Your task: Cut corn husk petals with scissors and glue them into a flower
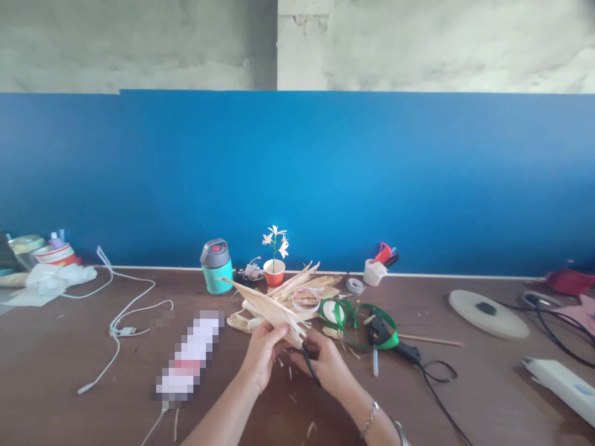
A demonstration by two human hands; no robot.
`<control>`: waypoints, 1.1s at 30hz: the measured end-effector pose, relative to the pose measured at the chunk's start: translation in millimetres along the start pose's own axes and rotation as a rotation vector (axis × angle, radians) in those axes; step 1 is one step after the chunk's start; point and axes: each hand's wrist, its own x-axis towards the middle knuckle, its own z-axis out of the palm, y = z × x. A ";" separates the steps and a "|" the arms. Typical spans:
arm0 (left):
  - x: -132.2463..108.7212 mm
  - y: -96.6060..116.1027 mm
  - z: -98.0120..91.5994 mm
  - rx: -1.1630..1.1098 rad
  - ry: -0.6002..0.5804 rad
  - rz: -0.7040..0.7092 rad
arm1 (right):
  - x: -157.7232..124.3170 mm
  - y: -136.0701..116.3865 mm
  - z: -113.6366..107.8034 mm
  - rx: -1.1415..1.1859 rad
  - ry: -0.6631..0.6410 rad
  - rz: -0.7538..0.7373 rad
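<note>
My left hand (261, 353) is closed around the lower end of a pale dried corn husk (264, 303), whose long tip points up and to the left. Close beside it, my right hand (325, 362) is closed on a slim black-handled tool, apparently scissors (310, 365). The tool's working end is hidden by the husk and fingers. Behind my hands lies a heap of more dried husks (302, 282). Small pale scraps (311, 428) are scattered on the brown table below them.
A turquoise flask (217, 272) and a red paper cup (274, 274) with white flowers stand behind. Green ribbon (346, 313), a black glue gun (383, 334) with its cord, and a wooden stick (432, 340) lie right. A phone-like pixelated object (190, 359) and white cables (116, 322) lie left.
</note>
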 end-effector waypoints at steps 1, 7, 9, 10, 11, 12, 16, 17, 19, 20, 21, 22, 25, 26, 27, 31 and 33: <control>-0.2 -0.1 0.0 0.008 0.002 -0.003 | -0.1 -0.3 0.1 -0.001 0.002 -0.003; -2.8 1.9 3.2 0.006 -0.002 -0.016 | -0.6 -3.5 0.4 -0.025 -0.004 0.004; -3.4 2.4 4.1 0.000 0.001 -0.017 | -0.9 -4.9 0.8 -0.024 -0.005 0.011; -3.6 2.3 4.3 0.000 0.008 -0.018 | -1.0 -5.5 1.0 -0.018 -0.006 0.011; -3.7 2.1 4.3 0.001 0.010 -0.020 | -1.2 -6.0 1.3 -0.008 -0.008 0.009; -3.8 1.8 4.3 0.005 0.007 -0.022 | -1.3 -6.4 1.6 0.003 -0.009 0.004; -3.6 0.0 4.1 0.019 -0.021 -0.023 | -1.1 -5.3 2.1 0.014 0.005 -0.012; -3.5 -0.3 4.0 0.019 -0.020 -0.022 | -1.0 -4.7 2.0 0.008 0.012 -0.011; -3.4 -0.8 3.8 0.014 -0.010 -0.023 | -0.7 -3.5 1.6 -0.006 0.019 -0.008; -3.3 -1.0 3.7 0.009 -0.004 -0.022 | -0.6 -3.2 1.3 -0.013 0.019 -0.008; -3.2 -1.1 3.6 0.005 0.001 -0.021 | -0.6 -3.2 1.1 -0.020 0.021 -0.007; -3.1 -1.1 3.5 0.001 0.004 -0.021 | -0.6 -3.4 0.8 -0.028 0.024 -0.007; -2.7 -1.4 2.9 -0.005 0.012 -0.024 | -0.8 -5.3 0.4 -0.053 0.032 -0.005; -2.6 -1.6 2.6 -0.006 0.015 -0.024 | -0.9 -6.1 0.4 -0.058 0.031 -0.004; -2.5 -1.9 2.3 -0.007 0.020 -0.023 | -1.0 -6.8 0.5 -0.059 0.027 -0.005; -2.6 -2.5 2.3 -0.016 0.030 -0.023 | -0.6 -6.2 0.4 -0.057 0.028 -0.009; -2.9 -1.9 3.0 -0.023 0.022 -0.022 | 0.0 -3.1 0.1 -0.056 0.034 -0.002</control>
